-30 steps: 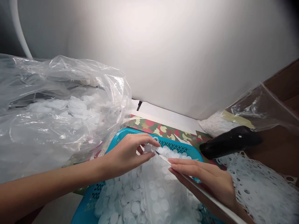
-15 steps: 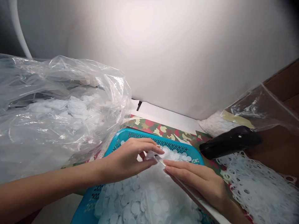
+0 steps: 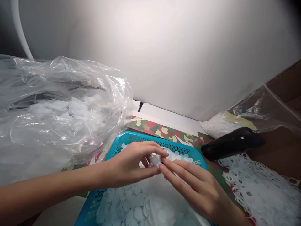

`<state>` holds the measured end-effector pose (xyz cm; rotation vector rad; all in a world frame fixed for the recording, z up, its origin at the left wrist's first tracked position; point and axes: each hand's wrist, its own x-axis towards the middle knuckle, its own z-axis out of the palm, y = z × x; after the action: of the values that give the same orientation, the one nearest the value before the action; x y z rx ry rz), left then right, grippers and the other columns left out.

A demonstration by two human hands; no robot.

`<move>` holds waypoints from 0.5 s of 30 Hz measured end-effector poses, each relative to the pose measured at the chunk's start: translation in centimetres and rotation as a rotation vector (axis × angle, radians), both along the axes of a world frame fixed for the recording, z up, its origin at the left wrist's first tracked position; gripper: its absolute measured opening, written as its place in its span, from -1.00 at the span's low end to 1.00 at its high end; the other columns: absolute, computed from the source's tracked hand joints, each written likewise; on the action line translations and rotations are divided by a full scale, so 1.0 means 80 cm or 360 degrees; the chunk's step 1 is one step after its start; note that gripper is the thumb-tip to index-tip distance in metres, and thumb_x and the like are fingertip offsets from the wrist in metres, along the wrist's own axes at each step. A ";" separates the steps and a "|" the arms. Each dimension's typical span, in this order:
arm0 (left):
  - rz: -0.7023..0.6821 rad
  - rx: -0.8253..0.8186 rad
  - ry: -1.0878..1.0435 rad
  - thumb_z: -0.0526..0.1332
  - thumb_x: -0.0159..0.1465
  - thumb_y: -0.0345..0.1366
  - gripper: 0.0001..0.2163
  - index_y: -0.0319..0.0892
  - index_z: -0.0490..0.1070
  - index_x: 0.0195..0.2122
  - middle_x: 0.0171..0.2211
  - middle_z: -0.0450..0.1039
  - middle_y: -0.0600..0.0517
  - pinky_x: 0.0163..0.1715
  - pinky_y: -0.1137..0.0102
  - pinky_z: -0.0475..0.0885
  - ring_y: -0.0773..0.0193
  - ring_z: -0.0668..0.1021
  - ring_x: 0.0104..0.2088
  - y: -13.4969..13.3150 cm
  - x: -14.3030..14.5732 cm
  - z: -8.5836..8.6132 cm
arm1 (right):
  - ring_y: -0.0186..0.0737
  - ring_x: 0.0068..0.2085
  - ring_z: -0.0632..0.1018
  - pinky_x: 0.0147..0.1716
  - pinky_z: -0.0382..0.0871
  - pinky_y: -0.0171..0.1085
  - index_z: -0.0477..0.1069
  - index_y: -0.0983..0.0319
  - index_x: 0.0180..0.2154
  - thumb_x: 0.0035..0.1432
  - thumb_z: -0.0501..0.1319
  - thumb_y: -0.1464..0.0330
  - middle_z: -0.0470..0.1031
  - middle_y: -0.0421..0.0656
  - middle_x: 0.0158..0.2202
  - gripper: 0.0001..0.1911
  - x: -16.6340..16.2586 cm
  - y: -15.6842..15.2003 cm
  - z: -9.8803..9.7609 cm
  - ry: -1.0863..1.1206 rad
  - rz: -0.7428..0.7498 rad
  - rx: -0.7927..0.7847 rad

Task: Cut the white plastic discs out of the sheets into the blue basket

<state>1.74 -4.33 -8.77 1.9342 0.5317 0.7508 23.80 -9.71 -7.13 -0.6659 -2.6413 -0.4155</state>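
My left hand point(image 3: 135, 161) is curled, thumb and fingers closed around a small translucent white plastic piece with round holes and a disc point(image 3: 154, 161) in it. My right hand point(image 3: 196, 185) reaches in from the lower right, thumb and fingertips pinched at the edge of the same piece. Below both hands stands a blue perforated basket point(image 3: 81, 208) holding many loose white discs point(image 3: 131, 215). Inside it, a clear plastic bag point(image 3: 162, 201) with more discs lies partly under my right hand. The fingertips hide part of the held piece.
On the left spreads a large clear plastic bag point(image 3: 47, 135) with white pieces inside. A black object point(image 3: 232, 143) lies at the right, above a heap of white ring-shaped scraps point(image 3: 265, 194). Beneath the basket is a camouflage-patterned sheet point(image 3: 162, 128); a white wall point(image 3: 164, 56) rises behind.
My right hand's fingers have gone from flat and straight along a pale strip to bent, at the piece. The left hand has shifted slightly right, and a round disc now shows between its fingers.
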 end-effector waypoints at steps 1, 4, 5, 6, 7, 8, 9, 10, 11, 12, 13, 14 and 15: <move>0.0010 -0.0011 0.0016 0.22 0.25 -0.41 -0.72 -0.18 0.39 0.00 -0.11 0.42 0.01 -0.37 0.56 0.46 0.41 0.47 -0.29 0.000 0.000 0.000 | -0.07 -0.10 0.55 -0.18 0.52 -0.15 0.39 0.47 0.02 0.27 0.07 0.54 0.49 0.09 0.00 -0.68 0.002 -0.001 -0.002 0.0024 -0.0002 -0.0028; 0.0048 -0.0011 0.0067 0.22 0.25 -0.38 -0.71 -0.14 0.39 0.02 -0.11 0.42 0.03 -0.38 0.54 0.45 0.43 0.42 -0.36 -0.001 -0.001 -0.001 | -0.09 -0.04 0.50 -0.15 0.49 -0.15 0.35 0.43 0.07 0.26 0.08 0.56 0.44 0.09 0.06 -0.65 0.005 -0.003 -0.009 0.0181 -0.0046 -0.0183; 0.0058 0.0000 0.0079 0.22 0.25 -0.38 -0.69 -0.13 0.38 0.03 -0.10 0.42 0.03 -0.38 0.53 0.45 0.42 0.41 -0.37 -0.002 -0.001 -0.001 | -0.11 -0.03 0.49 -0.14 0.48 -0.15 0.35 0.41 0.08 0.24 0.09 0.57 0.44 0.09 0.06 -0.64 0.005 -0.003 -0.011 0.0260 -0.0063 -0.0227; 0.0069 0.0011 0.0090 0.22 0.24 -0.39 -0.68 -0.13 0.37 0.04 -0.09 0.42 0.03 -0.38 0.53 0.45 0.42 0.41 -0.37 -0.002 -0.002 -0.001 | -0.12 -0.03 0.49 -0.15 0.48 -0.16 0.35 0.40 0.08 0.22 0.12 0.59 0.45 0.09 0.05 -0.62 0.004 -0.003 -0.012 0.0350 -0.0079 -0.0253; 0.0081 0.0018 0.0102 0.23 0.24 -0.40 -0.66 -0.13 0.36 0.06 -0.08 0.42 0.02 -0.39 0.53 0.45 0.43 0.40 -0.38 -0.002 -0.002 0.000 | -0.13 -0.04 0.49 -0.17 0.48 -0.18 0.36 0.38 0.07 0.19 0.14 0.61 0.46 0.08 0.03 -0.60 0.003 -0.003 -0.013 0.0448 -0.0093 -0.0262; 0.0095 0.0017 0.0115 0.23 0.24 -0.40 -0.65 -0.12 0.36 0.07 -0.06 0.42 0.02 -0.40 0.53 0.45 0.43 0.40 -0.40 -0.002 -0.002 0.000 | -0.14 -0.06 0.50 -0.19 0.49 -0.20 0.37 0.36 0.07 0.16 0.16 0.63 0.48 0.06 0.01 -0.59 0.001 -0.003 -0.013 0.0548 -0.0101 -0.0258; 0.0111 0.0007 0.0129 0.24 0.23 -0.40 -0.64 -0.12 0.36 0.07 -0.05 0.42 0.02 -0.40 0.53 0.44 0.44 0.40 -0.41 -0.002 -0.002 0.000 | -0.15 -0.07 0.51 -0.21 0.49 -0.21 0.38 0.35 0.06 0.14 0.17 0.64 0.49 0.04 -0.01 -0.58 -0.001 -0.003 -0.013 0.0638 -0.0103 -0.0247; 0.0128 -0.0007 0.0143 0.24 0.23 -0.39 -0.64 -0.11 0.36 0.07 -0.04 0.42 0.02 -0.40 0.53 0.44 0.44 0.41 -0.41 -0.001 -0.003 0.001 | -0.15 -0.08 0.51 -0.24 0.50 -0.23 0.38 0.34 0.05 0.13 0.17 0.64 0.51 0.02 -0.02 -0.57 -0.002 -0.004 -0.011 0.0709 -0.0104 -0.0234; 0.0145 -0.0018 0.0157 0.24 0.23 -0.38 -0.64 -0.11 0.37 0.07 -0.02 0.42 0.02 -0.40 0.52 0.44 0.43 0.41 -0.40 -0.001 -0.003 0.001 | -0.15 -0.09 0.52 -0.25 0.50 -0.24 0.39 0.32 0.05 0.13 0.16 0.65 0.51 0.01 -0.03 -0.57 -0.001 -0.005 -0.009 0.0760 -0.0103 -0.0217; 0.0159 -0.0023 0.0176 0.24 0.23 -0.39 -0.64 -0.10 0.37 0.07 -0.01 0.42 0.01 -0.40 0.51 0.45 0.42 0.42 -0.40 0.000 -0.004 0.000 | -0.15 -0.09 0.52 -0.26 0.50 -0.25 0.39 0.31 0.05 0.12 0.16 0.65 0.52 -0.01 -0.03 -0.56 0.002 -0.008 -0.006 0.0785 -0.0113 -0.0212; 0.0174 -0.0023 0.0199 0.24 0.22 -0.39 -0.63 -0.09 0.37 0.07 -0.01 0.43 0.01 -0.39 0.50 0.45 0.42 0.43 -0.40 0.001 -0.004 0.000 | -0.15 -0.08 0.52 -0.26 0.50 -0.25 0.37 0.29 0.06 0.13 0.15 0.65 0.50 -0.02 -0.02 -0.54 0.006 -0.011 -0.003 0.0788 -0.0137 -0.0208; 0.0187 -0.0026 0.0231 0.25 0.21 -0.40 -0.62 -0.09 0.37 0.07 -0.01 0.43 0.00 -0.40 0.49 0.45 0.41 0.43 -0.40 0.002 -0.005 -0.001 | -0.14 -0.05 0.51 -0.23 0.50 -0.24 0.34 0.28 0.09 0.13 0.13 0.64 0.48 -0.03 0.02 -0.52 0.013 -0.014 0.000 0.0770 -0.0177 -0.0210; 0.0201 -0.0032 0.0272 0.26 0.20 -0.39 -0.61 -0.09 0.37 0.07 -0.01 0.43 -0.01 -0.41 0.48 0.46 0.40 0.44 -0.41 0.003 -0.005 -0.003 | -0.13 -0.03 0.50 -0.20 0.50 -0.23 0.30 0.25 0.12 0.14 0.12 0.63 0.44 -0.04 0.06 -0.50 0.020 -0.017 0.004 0.0737 -0.0241 -0.0238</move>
<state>1.33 -4.07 -8.98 1.9706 0.7691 0.6596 25.39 -11.09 -6.82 -0.8918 -2.2029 -0.0866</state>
